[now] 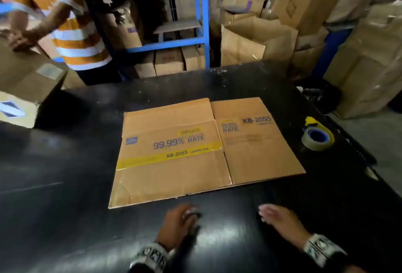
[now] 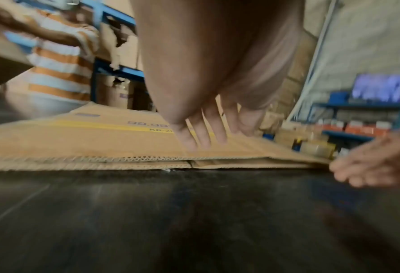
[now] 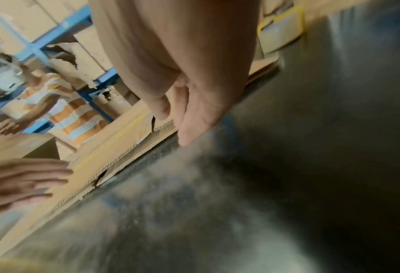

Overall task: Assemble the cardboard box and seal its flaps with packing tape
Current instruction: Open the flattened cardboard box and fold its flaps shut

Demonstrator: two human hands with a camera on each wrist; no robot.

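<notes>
A flattened brown cardboard box [image 1: 195, 148] with a yellow stripe and "KB-2055" print lies on the black table [image 1: 65, 185]. Its near corrugated edge [image 2: 124, 162] shows in the left wrist view and its edge [image 3: 129, 153] in the right wrist view. My left hand [image 1: 185, 214] hovers just short of that edge, fingers [image 2: 201, 133] straight and spread, holding nothing. My right hand [image 1: 272, 214] is beside it, fingers [image 3: 189, 129] relaxed and empty. A roll of clear packing tape [image 1: 317, 139] on a blue-cored dispenser sits at the table's right edge.
Another person in an orange-and-white striped shirt [image 1: 71, 33] stands at the far left, hands on a large box [image 1: 26, 72]. Blue shelving [image 1: 202, 11] and stacked cartons [image 1: 261, 40] crowd the back and right.
</notes>
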